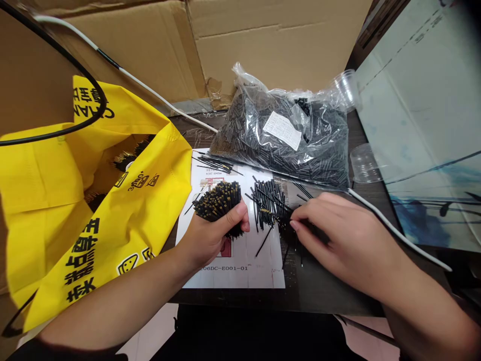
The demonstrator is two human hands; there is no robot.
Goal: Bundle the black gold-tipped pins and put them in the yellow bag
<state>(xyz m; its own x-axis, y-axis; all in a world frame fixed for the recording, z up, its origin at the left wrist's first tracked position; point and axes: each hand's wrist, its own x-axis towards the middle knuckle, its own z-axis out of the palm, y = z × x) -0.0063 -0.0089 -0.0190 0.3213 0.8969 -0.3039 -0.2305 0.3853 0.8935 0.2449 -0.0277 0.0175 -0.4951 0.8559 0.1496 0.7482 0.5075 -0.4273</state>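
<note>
Dark tabletop (338,297) beneath, my left hand (212,235) squeezes a wire bundle (218,203), likely keeping it together; my right hand (338,228) pinches black wires (282,217) beside the loose pile (267,199), handily between both.

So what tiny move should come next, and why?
Maybe have the right hand bring one from the loose pile of thin black sticks to the round, gold-tipped black bundle, because the left hand grips that bundle and the right hand's fingers are at the pile's edge.
</note>
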